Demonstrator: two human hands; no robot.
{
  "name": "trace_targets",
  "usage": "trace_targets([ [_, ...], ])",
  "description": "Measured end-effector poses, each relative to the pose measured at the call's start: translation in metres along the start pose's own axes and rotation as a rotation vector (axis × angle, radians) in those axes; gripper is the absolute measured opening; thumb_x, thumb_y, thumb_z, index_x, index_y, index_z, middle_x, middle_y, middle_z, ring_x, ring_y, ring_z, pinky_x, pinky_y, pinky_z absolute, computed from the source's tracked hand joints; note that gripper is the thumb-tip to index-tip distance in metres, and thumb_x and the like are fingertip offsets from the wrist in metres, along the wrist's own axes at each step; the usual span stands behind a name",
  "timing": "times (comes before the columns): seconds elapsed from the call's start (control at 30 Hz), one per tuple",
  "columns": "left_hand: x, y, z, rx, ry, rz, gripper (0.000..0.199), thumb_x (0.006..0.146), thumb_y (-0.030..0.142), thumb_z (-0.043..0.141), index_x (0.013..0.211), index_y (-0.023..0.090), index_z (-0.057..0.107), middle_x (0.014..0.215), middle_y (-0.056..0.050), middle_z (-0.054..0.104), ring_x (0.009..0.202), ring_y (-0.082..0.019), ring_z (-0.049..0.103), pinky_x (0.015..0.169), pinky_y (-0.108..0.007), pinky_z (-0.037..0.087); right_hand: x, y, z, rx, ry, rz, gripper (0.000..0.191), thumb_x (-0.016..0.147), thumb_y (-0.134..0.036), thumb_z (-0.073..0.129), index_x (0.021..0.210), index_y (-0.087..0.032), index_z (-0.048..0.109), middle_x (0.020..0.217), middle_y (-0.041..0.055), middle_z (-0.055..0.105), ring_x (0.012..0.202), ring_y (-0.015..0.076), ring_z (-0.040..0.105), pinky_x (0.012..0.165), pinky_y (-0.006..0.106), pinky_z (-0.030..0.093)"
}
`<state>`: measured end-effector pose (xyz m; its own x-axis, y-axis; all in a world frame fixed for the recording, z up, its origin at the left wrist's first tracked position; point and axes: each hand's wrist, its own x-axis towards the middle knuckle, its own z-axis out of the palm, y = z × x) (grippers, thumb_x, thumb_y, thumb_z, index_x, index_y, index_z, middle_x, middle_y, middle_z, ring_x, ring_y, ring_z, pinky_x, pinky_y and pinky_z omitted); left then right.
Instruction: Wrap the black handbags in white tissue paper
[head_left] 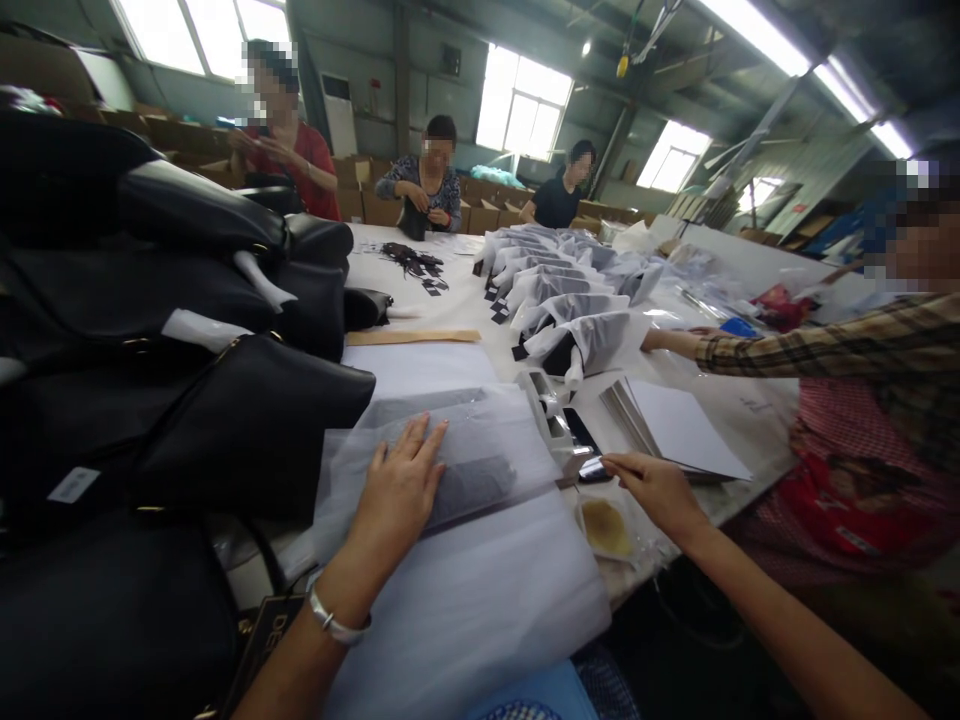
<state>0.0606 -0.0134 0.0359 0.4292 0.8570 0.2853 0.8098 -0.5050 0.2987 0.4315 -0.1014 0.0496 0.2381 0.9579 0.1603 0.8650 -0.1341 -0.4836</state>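
My left hand (401, 470) lies flat, fingers stretched, on thin white tissue paper (480, 570). Under the paper, a dark flat item (476, 485) shows through; its kind is hidden by the wrap. My right hand (656, 490) is closed in a pinch at the front end of a grey tape dispenser (546, 405). Between its fingertips and the dispenser stretches a shiny strip of clear tape (592, 468). Just below sits a small square dish (606, 528) with a yellowish pad.
Black handbags (255, 430) are piled at the left. White-wrapped bags (570, 310) stand in rows farther back. A stack of white boards (686, 425) lies right of the dispenser. A co-worker's plaid sleeve (810, 340) reaches in from the right; several people work behind the table.
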Motion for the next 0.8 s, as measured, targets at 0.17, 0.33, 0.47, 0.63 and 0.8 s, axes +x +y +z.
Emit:
trace_targets([
  [0.17, 0.000, -0.017, -0.004, -0.112, 0.135, -0.102, 0.049, 0.096, 0.018, 0.041, 0.144, 0.023, 0.047, 0.155, -0.007, 0.039, 0.123, -0.027, 0.060, 0.092, -0.039, 0.057, 0.007, -0.032, -0.033, -0.104, -0.082, -0.350, 0.031, 0.091, -0.038, 0.050, 0.107, -0.029, 0.075, 0.105, 0.0045, 0.075, 0.095, 0.0219, 0.068, 0.085, 0.034, 0.052],
  [0.33, 0.001, -0.031, -0.008, -0.128, 0.145, -0.131, 0.047, 0.096, 0.018, 0.044, 0.142, 0.023, 0.049, 0.146, -0.005, 0.052, 0.123, -0.025, 0.060, 0.095, -0.039, 0.056, 0.041, -0.108, -0.027, -0.146, -0.241, -0.695, 0.024, 0.092, -0.034, 0.054, 0.101, -0.028, 0.075, 0.094, 0.0056, 0.075, 0.082, 0.0185, 0.066, 0.076, 0.030, 0.049],
  [0.47, -0.001, -0.042, -0.003, -0.248, 0.190, -0.146, 0.050, 0.096, 0.019, 0.045, 0.146, 0.021, 0.043, 0.143, -0.006, 0.055, 0.125, -0.022, 0.058, 0.103, -0.038, 0.050, 0.079, -0.173, 0.005, -0.079, -0.408, -0.924, 0.025, 0.094, -0.036, 0.054, 0.094, -0.023, 0.074, 0.084, 0.0057, 0.071, 0.073, 0.0155, 0.063, 0.069, 0.026, 0.044],
  [0.63, -0.003, -0.052, 0.007, -0.405, 0.292, -0.127, 0.057, 0.095, 0.021, 0.050, 0.150, 0.022, 0.034, 0.147, -0.006, 0.051, 0.131, -0.019, 0.053, 0.109, -0.037, 0.045, 0.129, -0.238, 0.059, -0.155, -0.570, -1.076, 0.027, 0.090, -0.042, 0.057, 0.082, -0.021, 0.072, 0.075, 0.0020, 0.069, 0.063, 0.0121, 0.059, 0.061, 0.024, 0.038],
  [0.8, -0.004, -0.055, 0.011, -0.446, 0.305, -0.175, 0.064, 0.094, 0.021, 0.053, 0.152, 0.025, 0.028, 0.150, -0.007, 0.048, 0.132, -0.020, 0.052, 0.108, -0.038, 0.046, 0.153, -0.275, 0.099, -0.440, -0.664, -1.148, 0.024, 0.085, -0.045, 0.062, 0.079, -0.024, 0.072, 0.074, 0.0009, 0.072, 0.064, 0.0150, 0.061, 0.057, 0.025, 0.031],
])
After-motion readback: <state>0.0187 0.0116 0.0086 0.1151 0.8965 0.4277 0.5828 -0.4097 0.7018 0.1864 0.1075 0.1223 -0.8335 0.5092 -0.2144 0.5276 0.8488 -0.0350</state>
